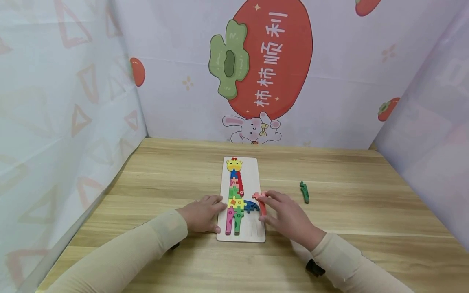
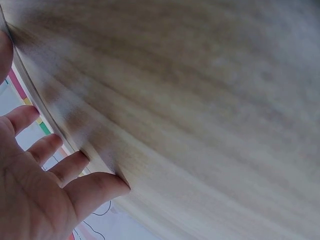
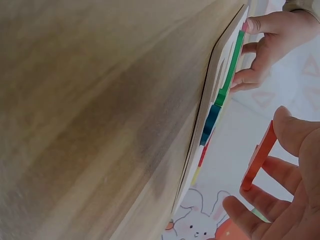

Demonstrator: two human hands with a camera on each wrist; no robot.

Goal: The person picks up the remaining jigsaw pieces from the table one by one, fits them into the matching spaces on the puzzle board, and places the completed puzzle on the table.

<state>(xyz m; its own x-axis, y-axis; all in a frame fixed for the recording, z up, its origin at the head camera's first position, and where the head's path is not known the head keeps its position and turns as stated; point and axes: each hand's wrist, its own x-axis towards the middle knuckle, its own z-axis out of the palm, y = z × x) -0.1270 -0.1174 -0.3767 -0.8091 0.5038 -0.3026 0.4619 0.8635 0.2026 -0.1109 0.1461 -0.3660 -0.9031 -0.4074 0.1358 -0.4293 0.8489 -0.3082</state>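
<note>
A pale wooden board [image 1: 249,175] lies on the table, bearing a giraffe puzzle of coloured pieces with a yellow head [image 1: 234,164] at the far end. My left hand [image 1: 203,213] touches the board's left edge, fingers spread, holding nothing. Between thumb and fingers, my right hand [image 1: 287,215] pinches a coral-red puzzle piece [image 3: 260,157] over the board's right edge. Just left of that piece in the head view sits a dark blue piece [image 1: 250,206], joined to the yellow body piece [image 1: 236,203]. Pink [image 1: 229,221] and green [image 1: 238,221] leg pieces stand at the near end.
A loose dark green puzzle piece [image 1: 305,193] lies on the wooden table [image 1: 176,171] to the right of the board. Printed cloth walls [image 1: 176,81] enclose the table at the back and on both sides.
</note>
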